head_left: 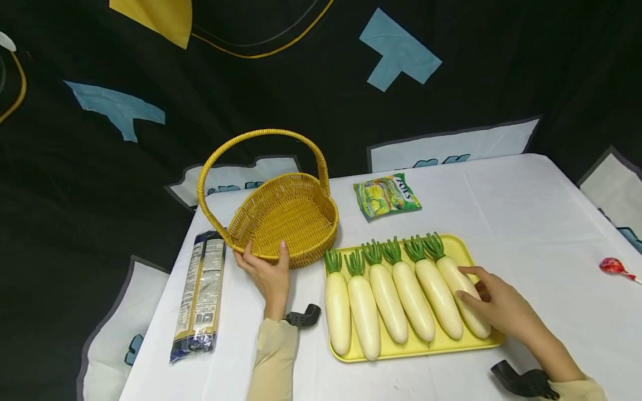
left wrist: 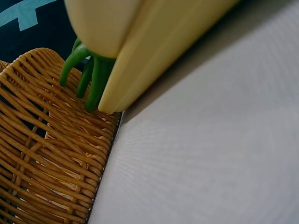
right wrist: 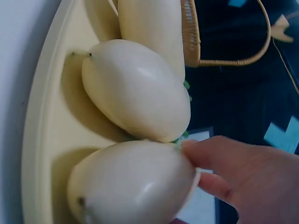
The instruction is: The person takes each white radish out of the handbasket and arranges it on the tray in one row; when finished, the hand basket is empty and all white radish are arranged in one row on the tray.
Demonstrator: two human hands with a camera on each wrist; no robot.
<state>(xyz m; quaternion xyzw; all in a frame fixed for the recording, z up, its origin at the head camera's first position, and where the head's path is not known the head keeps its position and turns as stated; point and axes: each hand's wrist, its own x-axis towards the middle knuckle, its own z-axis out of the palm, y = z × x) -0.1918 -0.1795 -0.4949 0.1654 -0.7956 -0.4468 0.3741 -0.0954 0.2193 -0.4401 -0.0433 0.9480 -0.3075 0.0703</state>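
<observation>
My left hand [head_left: 268, 278] is at the near rim of a yellow wicker basket [head_left: 301, 253] with a tall arched handle, its fingertips over the rim. In the left wrist view only the basket's woven side [left wrist: 51, 140] shows; the hand is out of sight. Several white radishes [head_left: 386, 303] with green tops lie side by side on a yellow tray [head_left: 463, 250], right of the basket. My right hand [head_left: 499, 303] grips the rightmost radish [head_left: 463, 289], thumb and fingers about its upper body. In the right wrist view that hand [right wrist: 243, 172] touches the radish [right wrist: 135, 182], which rests on the tray.
A long pack of noodles in clear and blue wrapping [head_left: 200, 295] lies left of the basket. Behind the tray is a green candy bag [head_left: 386, 195]. A red lollipop [head_left: 612, 265] lies at the far right of the white table [head_left: 546, 223]. Black cloth [head_left: 281, 83] hangs behind.
</observation>
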